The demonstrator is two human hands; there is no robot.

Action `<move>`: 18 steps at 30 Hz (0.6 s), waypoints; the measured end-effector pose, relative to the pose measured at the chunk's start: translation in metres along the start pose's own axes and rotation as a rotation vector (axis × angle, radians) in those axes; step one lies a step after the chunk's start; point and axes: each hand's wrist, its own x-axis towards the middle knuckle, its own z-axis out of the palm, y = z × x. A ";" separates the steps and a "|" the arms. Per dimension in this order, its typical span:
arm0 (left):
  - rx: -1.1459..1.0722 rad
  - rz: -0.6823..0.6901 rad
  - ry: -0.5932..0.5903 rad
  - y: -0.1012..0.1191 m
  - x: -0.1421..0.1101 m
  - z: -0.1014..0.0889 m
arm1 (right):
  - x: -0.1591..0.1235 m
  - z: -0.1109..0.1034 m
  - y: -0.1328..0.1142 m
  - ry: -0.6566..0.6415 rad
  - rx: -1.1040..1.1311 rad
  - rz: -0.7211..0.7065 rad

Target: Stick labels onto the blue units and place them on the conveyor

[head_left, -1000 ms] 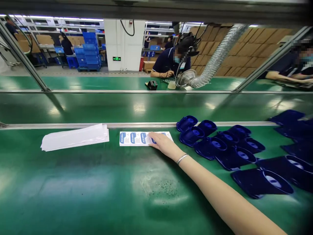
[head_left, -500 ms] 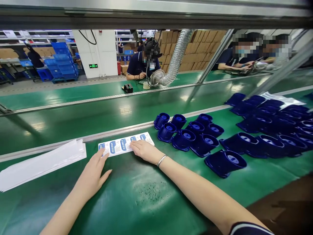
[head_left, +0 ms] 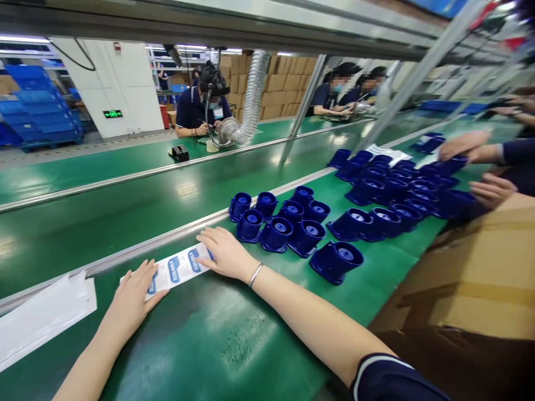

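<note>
Left hand (head_left: 131, 303) lies palm down over the left end of the printed label strip (head_left: 179, 270), right hand (head_left: 229, 256) over its right end, fingers and thumb apart on both, probably so the strip stays flat and steady between them. Strip is on the worktop (head_left: 179, 351) near the metal rail (head_left: 167, 238), white sheets (head_left: 50, 314) left of it and dark blue parts (head_left: 276, 234) to the right, seemingly spaced out for easy pickup. Its long axis slants near-left to far-right, roughly along the rail, with blue label panels set crosswise.
</note>
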 end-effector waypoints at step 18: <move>0.050 0.058 0.142 -0.048 -0.012 0.034 | -0.113 -0.109 0.011 -0.011 -0.378 0.747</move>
